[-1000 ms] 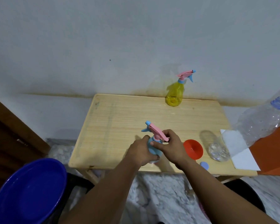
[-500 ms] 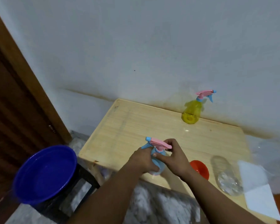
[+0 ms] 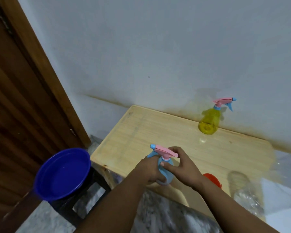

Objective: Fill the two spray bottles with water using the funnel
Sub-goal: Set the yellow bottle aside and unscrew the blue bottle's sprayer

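A blue spray bottle (image 3: 165, 167) with a pink and blue trigger head stands near the front edge of the wooden table (image 3: 158, 132). My left hand (image 3: 149, 170) wraps around its body. My right hand (image 3: 183, 165) grips its neck and the pink head from the right. A yellow spray bottle (image 3: 209, 121) with the same kind of head stands upright at the back of the table by the wall. The red funnel (image 3: 212, 179) lies on the table just right of my right wrist, partly hidden. A clear plastic water bottle (image 3: 245, 194) lies blurred at the right.
A blue basin (image 3: 64, 174) holding water sits on a dark stool (image 3: 84, 204) left of the table. A brown wooden door (image 3: 23, 98) fills the left side. A white sheet (image 3: 279, 195) lies at the table's right end.
The view has swung left, so the door and basin show more and the table sits further right. Both hands stay on the blue spray bottle, my right fingers shifting around its neck.
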